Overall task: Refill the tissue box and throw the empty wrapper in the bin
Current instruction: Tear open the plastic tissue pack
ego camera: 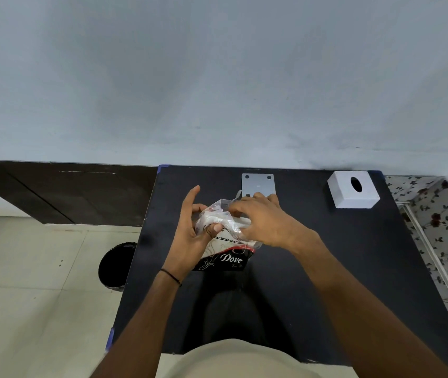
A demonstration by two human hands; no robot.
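A plastic tissue pack (225,252), clear at the top with a black "Dove" band at the bottom, is held over the middle of the black table (326,282). My left hand (190,233) grips its left side with the thumb pressed on the wrapper and the index finger pointing up. My right hand (261,219) clutches the crumpled clear top of the wrapper from the right. White tissues show through the plastic. The white tissue box (354,190) with an oval slot stands at the table's back right corner, apart from both hands.
A black round bin (115,266) stands on the tiled floor just left of the table. A grey metal plate (257,182) with holes lies at the table's back edge behind my hands. A floral surface (446,241) borders the table's right side.
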